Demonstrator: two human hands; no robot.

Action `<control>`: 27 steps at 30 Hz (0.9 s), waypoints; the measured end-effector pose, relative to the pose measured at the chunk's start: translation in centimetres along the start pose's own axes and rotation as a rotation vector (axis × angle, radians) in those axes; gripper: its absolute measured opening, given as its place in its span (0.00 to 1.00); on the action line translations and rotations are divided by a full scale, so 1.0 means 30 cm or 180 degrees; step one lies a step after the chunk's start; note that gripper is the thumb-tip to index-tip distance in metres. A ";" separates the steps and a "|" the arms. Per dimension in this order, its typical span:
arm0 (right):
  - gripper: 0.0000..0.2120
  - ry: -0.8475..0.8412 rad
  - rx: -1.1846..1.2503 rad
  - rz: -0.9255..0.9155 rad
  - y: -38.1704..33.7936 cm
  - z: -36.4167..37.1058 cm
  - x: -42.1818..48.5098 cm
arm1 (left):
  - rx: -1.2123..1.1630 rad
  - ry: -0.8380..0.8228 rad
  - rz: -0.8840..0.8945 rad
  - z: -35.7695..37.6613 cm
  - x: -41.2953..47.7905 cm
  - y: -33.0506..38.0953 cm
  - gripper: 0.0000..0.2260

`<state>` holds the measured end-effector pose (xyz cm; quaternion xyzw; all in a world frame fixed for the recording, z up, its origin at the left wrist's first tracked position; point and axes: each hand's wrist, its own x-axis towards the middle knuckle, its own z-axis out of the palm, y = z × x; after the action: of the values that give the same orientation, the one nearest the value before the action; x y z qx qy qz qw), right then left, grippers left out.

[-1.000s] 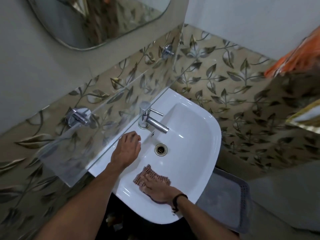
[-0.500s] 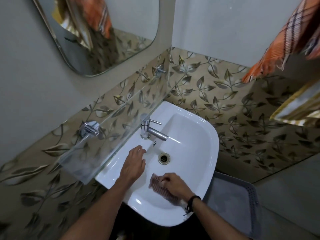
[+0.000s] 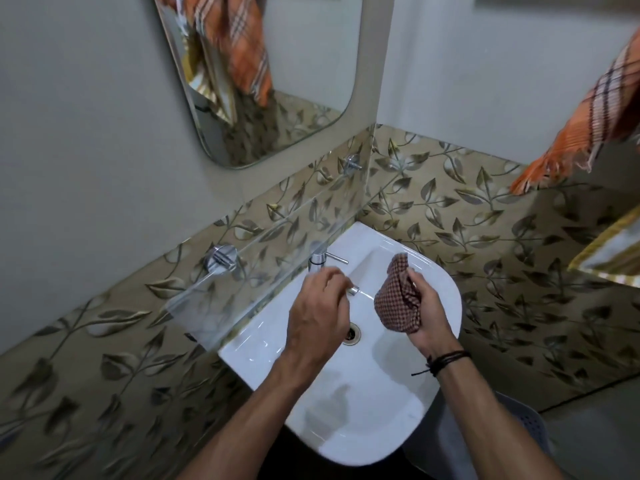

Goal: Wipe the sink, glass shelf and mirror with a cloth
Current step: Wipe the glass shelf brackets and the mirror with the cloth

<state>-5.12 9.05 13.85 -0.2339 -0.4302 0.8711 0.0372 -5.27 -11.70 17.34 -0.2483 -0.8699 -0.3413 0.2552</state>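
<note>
A white sink [image 3: 381,427] juts out from a leaf-patterned tiled wall. My right hand [image 3: 429,317] grips a bunched brown checked cloth [image 3: 398,299], held up above the right side of the basin. My left hand [image 3: 318,317] is over the chrome tap [image 3: 318,258], fingers curled around its spout, whose tip pokes out past them. The glass shelf [image 3: 242,271] runs along the wall left of the sink on chrome brackets. The mirror [image 3: 277,81] hangs above it.
An orange plaid towel [image 3: 588,126] hangs at the upper right, with a yellow-edged cloth below it. A grey plastic basket [image 3: 519,427] stands on the floor right of the sink. The drain [image 3: 353,332] lies between my hands.
My right hand has lifted the cloth off the basin floor and bunched it up. My left hand left the sink rim and went to the tap spout. My view tilted upward.
</note>
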 end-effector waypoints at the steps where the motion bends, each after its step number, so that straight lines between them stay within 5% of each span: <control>1: 0.11 -0.0081 -0.0130 -0.0232 -0.029 0.040 0.007 | 0.0081 0.0109 0.0063 -0.040 0.050 0.018 0.07; 8: 0.08 -0.0336 -0.1998 -0.2223 -0.165 0.347 0.078 | 0.1305 -0.1373 -0.0476 -0.209 0.304 -0.075 0.30; 13: 0.12 -0.0056 -0.2845 -0.2884 -0.139 0.497 0.166 | 0.1379 -0.1825 -0.0678 -0.214 0.358 -0.160 0.42; 18: 0.14 -0.0565 -0.3964 -0.2793 -0.035 0.546 0.150 | 0.1296 -0.1761 -0.0663 -0.226 0.365 -0.213 0.37; 27: 0.19 -0.1228 -0.4952 -0.3616 -0.074 0.454 0.275 | 0.1134 -0.1850 -0.0614 -0.210 0.362 -0.263 0.36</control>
<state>-18.74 2.68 19.55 0.1949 -0.9312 0.2205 0.2152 -16.44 -18.52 24.32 -0.2033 -0.9715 -0.1217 0.0028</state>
